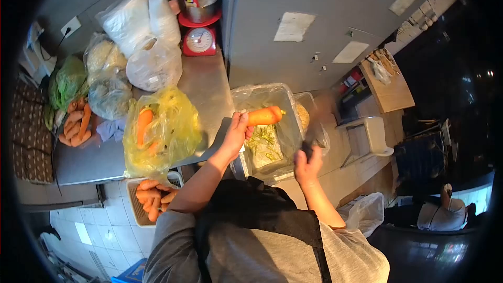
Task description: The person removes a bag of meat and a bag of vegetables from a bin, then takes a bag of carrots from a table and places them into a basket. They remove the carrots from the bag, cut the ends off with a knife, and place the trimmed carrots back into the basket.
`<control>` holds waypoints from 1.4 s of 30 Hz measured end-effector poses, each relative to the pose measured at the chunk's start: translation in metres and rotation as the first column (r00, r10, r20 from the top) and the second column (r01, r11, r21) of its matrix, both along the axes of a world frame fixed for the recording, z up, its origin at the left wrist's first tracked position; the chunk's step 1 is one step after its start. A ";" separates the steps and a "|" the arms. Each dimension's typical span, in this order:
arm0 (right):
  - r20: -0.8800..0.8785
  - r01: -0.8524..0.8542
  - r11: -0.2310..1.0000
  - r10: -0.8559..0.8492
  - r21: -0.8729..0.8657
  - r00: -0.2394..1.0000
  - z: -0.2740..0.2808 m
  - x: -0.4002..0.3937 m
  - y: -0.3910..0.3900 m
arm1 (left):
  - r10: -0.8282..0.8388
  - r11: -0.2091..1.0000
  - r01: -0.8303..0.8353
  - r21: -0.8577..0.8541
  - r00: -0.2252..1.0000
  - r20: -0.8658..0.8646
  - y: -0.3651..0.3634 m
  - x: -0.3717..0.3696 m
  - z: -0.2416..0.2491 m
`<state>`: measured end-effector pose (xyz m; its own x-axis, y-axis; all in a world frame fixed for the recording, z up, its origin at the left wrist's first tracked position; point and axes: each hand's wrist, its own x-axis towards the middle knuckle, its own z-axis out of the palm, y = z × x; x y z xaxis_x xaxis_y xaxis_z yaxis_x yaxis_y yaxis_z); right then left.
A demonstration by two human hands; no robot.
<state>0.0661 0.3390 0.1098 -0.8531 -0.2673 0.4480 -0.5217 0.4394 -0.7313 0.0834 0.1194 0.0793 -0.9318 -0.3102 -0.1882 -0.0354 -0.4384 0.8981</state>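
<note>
My left hand [238, 133] is closed around one end of a large orange carrot [264, 116], which points right over a bin lined with clear plastic [288, 149]. Green and pale scraps [264, 144] lie in the bottom of that bin. My right hand [308, 165] grips the dark handle of a knife [317, 123]. Its broad blade is smeared by motion and rises to the right of the carrot, apart from it. On the metal table to the left, a yellow plastic bag [178, 126] holds another carrot [144, 124].
A basket of carrots [149, 196] stands below the table edge at left. Filled plastic bags [154, 68], a pile of carrots [77, 126] and a red scale [199, 42] occupy the metal table [207, 81]. At right are a white chair [373, 136] and a wooden-topped table [387, 91].
</note>
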 end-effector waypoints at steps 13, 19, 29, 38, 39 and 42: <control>0.458 -0.338 0.530 -0.111 0.778 0.882 -0.194 -0.015 0.116 | 0.387 0.792 -0.450 -0.411 0.892 -0.232 -0.028 0.138 0.011; 0.439 -0.347 0.325 -0.276 0.880 0.855 -0.251 -0.043 0.177 | 0.993 -0.072 -0.841 -0.537 -0.008 -0.120 -0.057 0.295 -0.095; 0.502 -0.266 0.512 -0.401 0.816 0.767 -0.132 -0.022 0.036 | 0.925 0.321 -0.332 -0.887 -0.092 0.369 -0.090 0.348 -0.202; 0.402 -0.143 0.720 -0.202 0.679 0.893 -0.165 0.015 0.077 | 0.679 0.204 -0.591 -0.780 0.659 -0.322 -0.233 0.219 -0.102; 0.434 -0.136 0.718 -0.248 0.683 0.866 -0.164 0.018 0.075 | 0.549 0.257 -0.528 -0.809 0.769 -0.327 -0.236 0.205 -0.080; 0.501 -0.128 0.717 -0.336 0.685 0.798 -0.121 0.032 0.057 | 0.516 -0.001 -0.088 -0.996 0.853 -0.076 -0.272 0.178 -0.088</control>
